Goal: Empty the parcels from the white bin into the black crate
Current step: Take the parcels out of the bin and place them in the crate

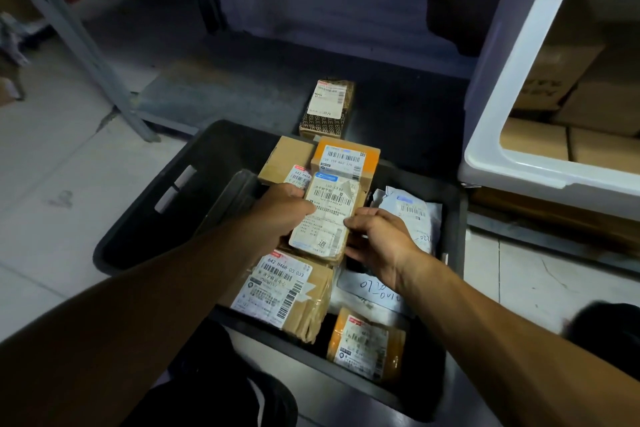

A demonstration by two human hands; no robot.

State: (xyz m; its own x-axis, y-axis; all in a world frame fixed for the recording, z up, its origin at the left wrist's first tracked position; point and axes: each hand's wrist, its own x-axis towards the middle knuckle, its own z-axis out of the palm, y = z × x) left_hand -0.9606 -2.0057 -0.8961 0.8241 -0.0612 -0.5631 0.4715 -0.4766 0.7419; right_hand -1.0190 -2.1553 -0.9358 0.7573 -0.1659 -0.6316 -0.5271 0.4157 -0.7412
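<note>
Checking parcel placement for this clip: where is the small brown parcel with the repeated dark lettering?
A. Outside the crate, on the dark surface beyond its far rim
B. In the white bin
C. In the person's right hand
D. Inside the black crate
A: the lettered brown parcel lies beyond the far rim of the black crate, on the dark surface.

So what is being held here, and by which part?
A small labelled cardboard parcel, over the black crate: the left hand grips its left edge, and the right hand fingers pinch its right edge.

Dim room with a pale tiled floor, a grey metal shelf upright, and a dark lower shelf.
</note>
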